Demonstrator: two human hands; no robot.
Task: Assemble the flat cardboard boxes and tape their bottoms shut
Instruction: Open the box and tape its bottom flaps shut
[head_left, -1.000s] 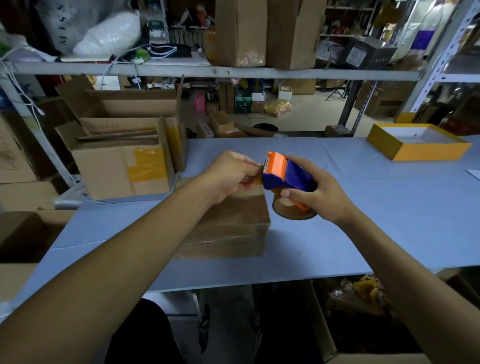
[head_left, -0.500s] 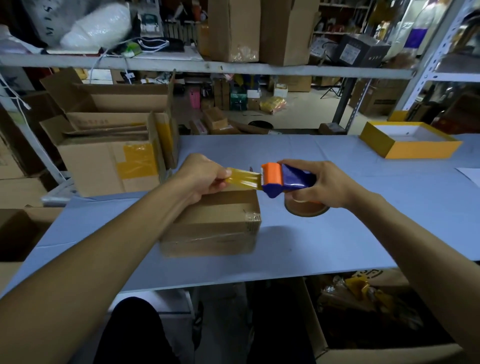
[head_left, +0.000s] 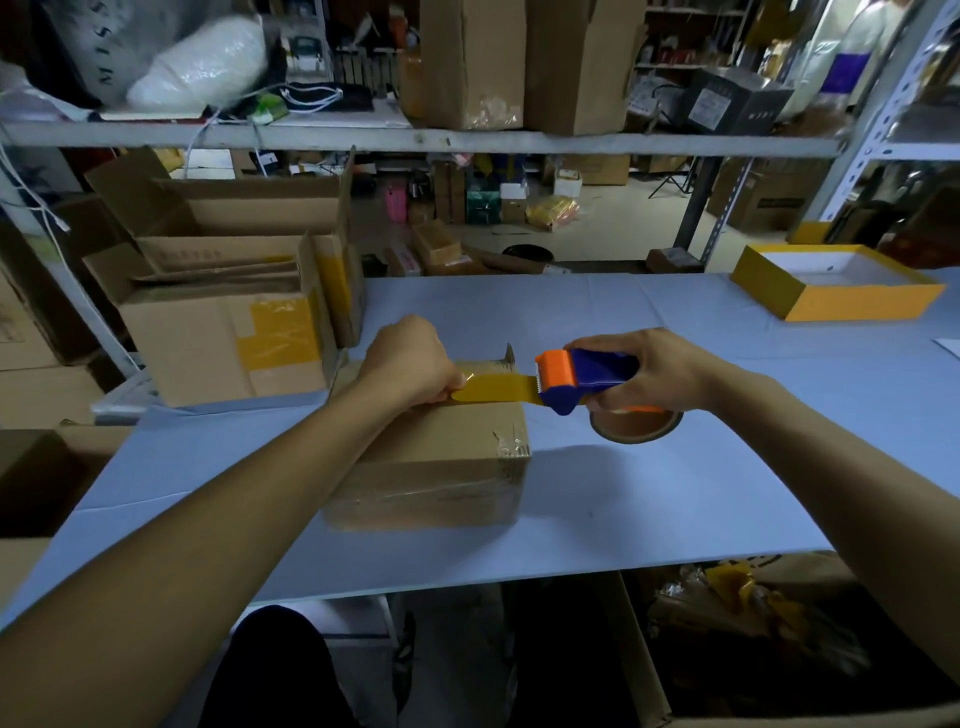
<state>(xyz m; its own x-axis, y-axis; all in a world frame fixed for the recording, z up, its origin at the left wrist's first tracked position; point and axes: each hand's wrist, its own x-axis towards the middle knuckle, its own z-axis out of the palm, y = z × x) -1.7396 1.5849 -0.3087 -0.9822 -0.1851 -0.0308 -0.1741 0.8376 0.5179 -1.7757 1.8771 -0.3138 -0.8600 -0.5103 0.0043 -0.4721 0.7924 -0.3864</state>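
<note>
Left hand: our left hand (head_left: 410, 364) is curled into a fist, pinching the free end of the tape strip (head_left: 496, 388) between thumb and fingers, knuckles up, forearm reaching in from the lower left across the box.
Right hand: our right hand (head_left: 652, 371) is wrapped around the blue body of the tape dispenser (head_left: 582, 376), its orange head pointing left toward our other hand, the brown tape roll (head_left: 636, 423) hanging below our palm.
Tape strip: we see it stretched taut and nearly level between the two hands, yellowish, above the far edge of the box top.
Box: the cardboard box (head_left: 441, 457) sits on the blue table (head_left: 675, 493) under our left hand and wrist; the dispenser is just off its right side, above bare table.
Left of us: open cardboard boxes (head_left: 223, 291) stand at the table's left end, one with yellow tape patches.
Far right: a yellow tray (head_left: 836, 283) lies well apart from the hands.
</note>
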